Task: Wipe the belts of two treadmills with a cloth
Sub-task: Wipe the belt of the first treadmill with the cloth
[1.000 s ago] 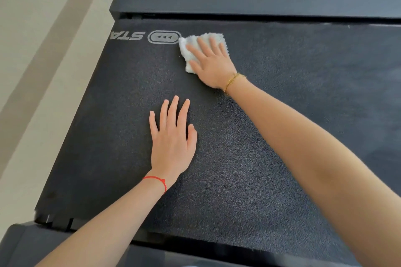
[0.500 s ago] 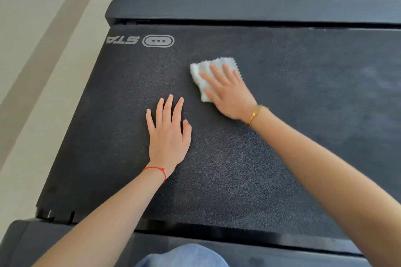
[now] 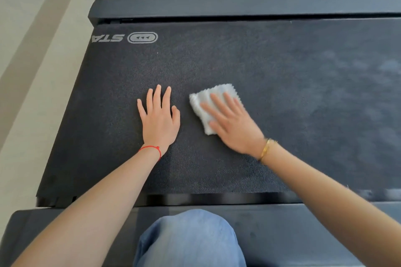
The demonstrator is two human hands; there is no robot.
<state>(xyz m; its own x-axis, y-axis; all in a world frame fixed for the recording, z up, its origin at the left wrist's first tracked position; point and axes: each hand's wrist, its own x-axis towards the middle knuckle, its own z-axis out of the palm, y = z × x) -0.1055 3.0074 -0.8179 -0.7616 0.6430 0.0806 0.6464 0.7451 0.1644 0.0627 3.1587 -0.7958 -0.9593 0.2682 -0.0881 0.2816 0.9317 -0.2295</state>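
A black textured treadmill belt point(image 3: 282, 76) fills most of the view, with a grey logo at its far left corner. A folded white cloth point(image 3: 202, 104) lies on the belt near its middle. My right hand point(image 3: 234, 123) lies flat on the cloth with straight fingers, pressing it down; the hand covers the cloth's near right part. My left hand point(image 3: 159, 117) rests flat on the bare belt just left of the cloth, fingers spread, holding nothing.
Black side rails run along the far edge point(image 3: 238, 6) and the near edge point(image 3: 293, 223) of the belt. My knee in blue jeans point(image 3: 191, 238) sits over the near rail. Pale tiled floor point(image 3: 43, 28) lies to the left and beyond.
My right hand has dragged the cloth from beside the logo toward me, to the belt's middle. The left hand has stayed flat in place. My knee has come into view.
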